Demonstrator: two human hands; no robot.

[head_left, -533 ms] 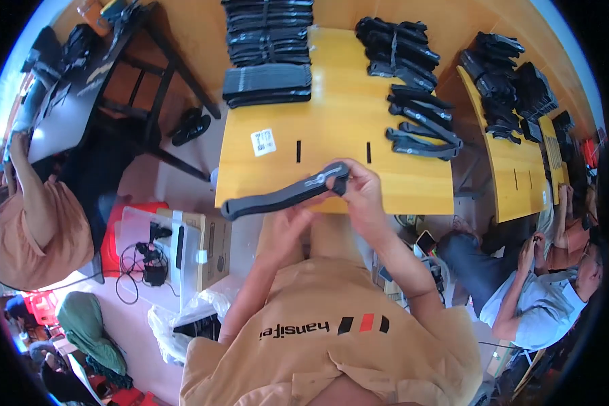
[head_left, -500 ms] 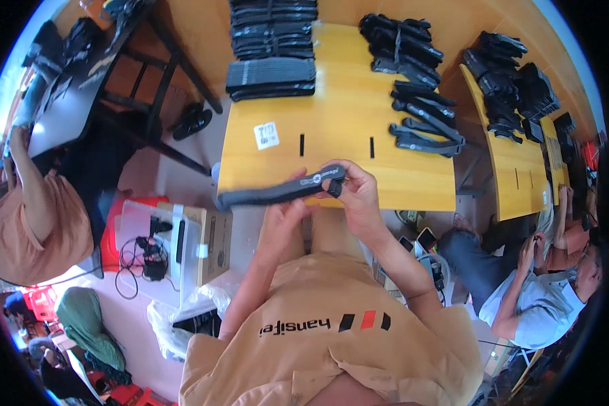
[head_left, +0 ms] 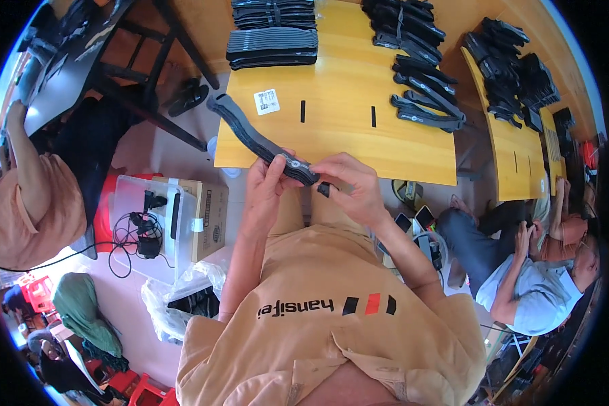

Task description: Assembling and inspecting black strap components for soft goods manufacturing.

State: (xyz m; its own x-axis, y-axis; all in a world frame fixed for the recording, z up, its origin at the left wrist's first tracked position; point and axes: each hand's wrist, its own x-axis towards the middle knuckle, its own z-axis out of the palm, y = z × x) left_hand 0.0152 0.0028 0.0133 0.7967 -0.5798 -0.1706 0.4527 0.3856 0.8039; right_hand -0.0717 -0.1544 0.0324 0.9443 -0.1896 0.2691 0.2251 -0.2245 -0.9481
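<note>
While a tan shirt (head_left: 298, 271) takes up most of the lower view, the real action is just past it, over the person's lap. The strap (head_left: 250, 137) is up in the air there, dark grey and black, folded in layers, slanting up and left across the near edge of the surface (head_left: 345, 145), with its far end poking out past the left side. The left hand (head_left: 267, 181) has it near the close end, grip pinched around it, thumb on top. The right hand (head_left: 354, 186) is right at that same end: fingertips touching the tip, thumb a bit apart below, with a small black piece (head_left: 325, 189) on it. Can't tell if that grip is pinching anything, or whether the black piece belongs to the strap.

Down on the left there's a plastic bag (head_left: 159, 308), then a clear bin with a tangled black cable (head_left: 145, 233) and a cardboard box (head_left: 214, 220) beside it. Someone in a light blue shirt (head_left: 521, 298) sits off to the right.

The surface is yellow, with a white label (head_left: 266, 102) and two dark slots. Further back, a neat stack (head_left: 272, 47) of straps is on the left, loose straps (head_left: 427, 111) on the right, and a tied bundle (head_left: 406, 34) behind those. A second yellow table (head_left: 521, 166) stands further right, piled with more black bundles (head_left: 504, 74).
</note>
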